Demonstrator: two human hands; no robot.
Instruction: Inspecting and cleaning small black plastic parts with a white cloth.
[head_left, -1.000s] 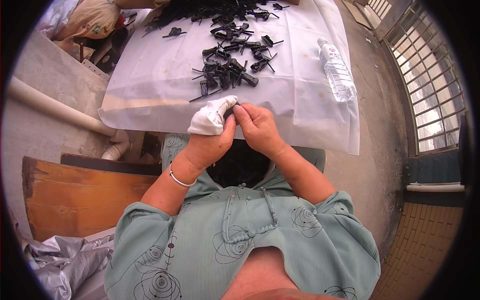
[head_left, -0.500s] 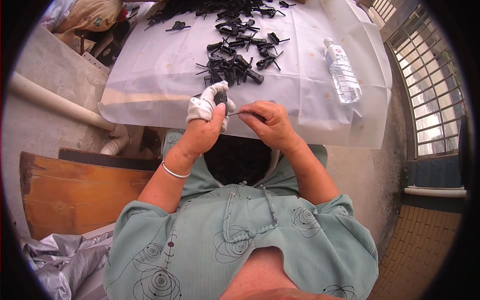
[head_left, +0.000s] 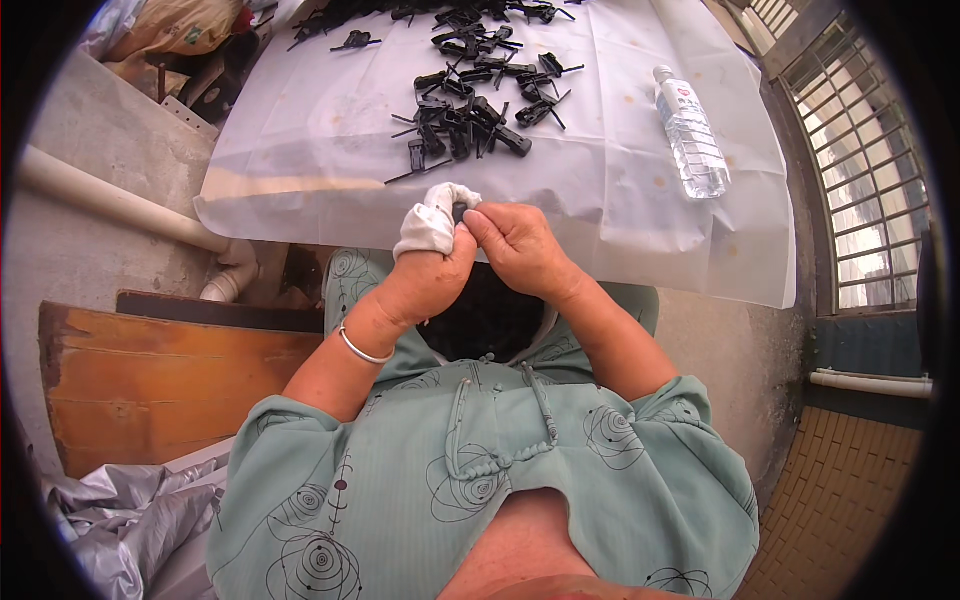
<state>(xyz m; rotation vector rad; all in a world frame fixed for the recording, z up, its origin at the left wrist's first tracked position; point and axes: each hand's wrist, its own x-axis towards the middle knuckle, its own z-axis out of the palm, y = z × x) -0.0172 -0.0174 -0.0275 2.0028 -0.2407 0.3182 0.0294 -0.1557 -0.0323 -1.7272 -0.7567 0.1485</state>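
I'd brace that small black piece (head_left: 459,212) firmly in the left hand (head_left: 437,268) and keep both thumbs close. Left's wrapped snugly around it over the near edge of the wrinkly, filmy table cover (head_left: 620,150); right hand (head_left: 522,247) pinches its right side, can't tell if there's anything else in there. White glove (head_left: 426,232) looks soft, bunched. Far pile (head_left: 460,127): hard-looking plastic, chunky, skinny stems.

Both hands (head_left: 522,248) — black part (head_left: 459,212) between

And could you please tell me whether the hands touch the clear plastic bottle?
No, the left hand and right hand meet at a small black piece, apart from the clear plastic bottle.
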